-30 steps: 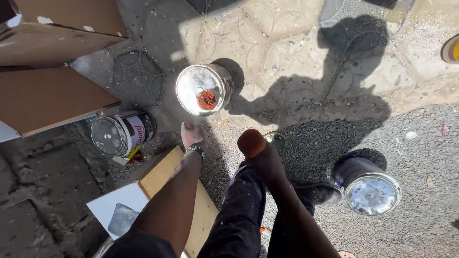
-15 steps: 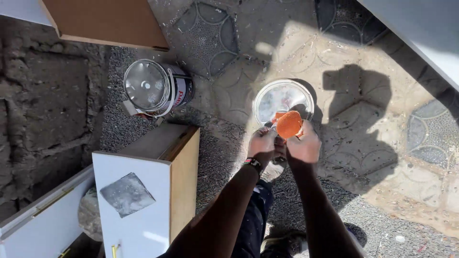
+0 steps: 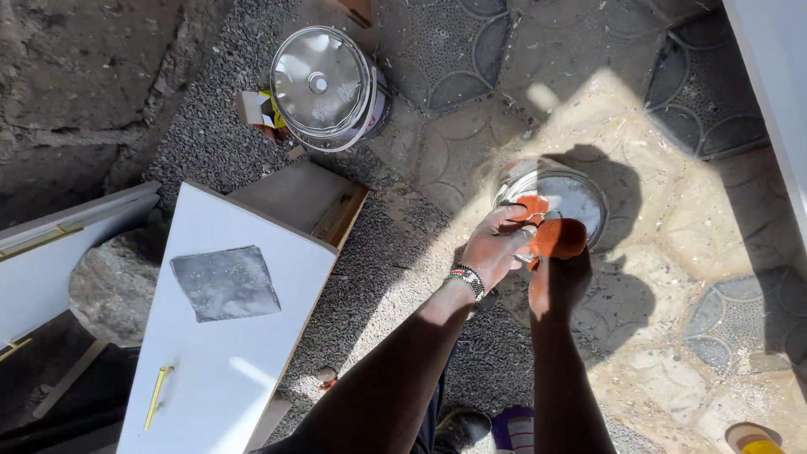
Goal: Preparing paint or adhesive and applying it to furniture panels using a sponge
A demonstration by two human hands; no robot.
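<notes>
Ground (image 3: 689, 210): patterned paving on the right half, gravel through the middle, bare dirt toward the top-left corner. White panel (image 3: 227, 336) lies flat at the bottom-left with a yellow handle (image 3: 157, 395) near its lower edge and a grey square sheet (image 3: 225, 282) on top; a second white panel (image 3: 50, 261) sits at the left edge, a rock (image 3: 109, 286) between them. Closed tin (image 3: 324, 84) stands on the gravel near the top edge, lid on, scrap of card (image 3: 256, 109) just beside it. Second tin (image 3: 555, 197) stands on the paving, centre-right, partly in shadow, directly under the hands.

Both hands are over that tin. Left hand (image 3: 496, 248), wristband on, fingers curled and pinching an orange rag (image 3: 551, 231). Right hand (image 3: 559, 277) closed round the same rag from below. Hands touching, rag bunched between them. Can't tell if the rag touches the tin.

Risk, as a judgement: hard sun and deep shadow hide the tin's rim, so a hand could knock it; uneven paving could tip it. A loose grip drops the rag into the grit.
</notes>
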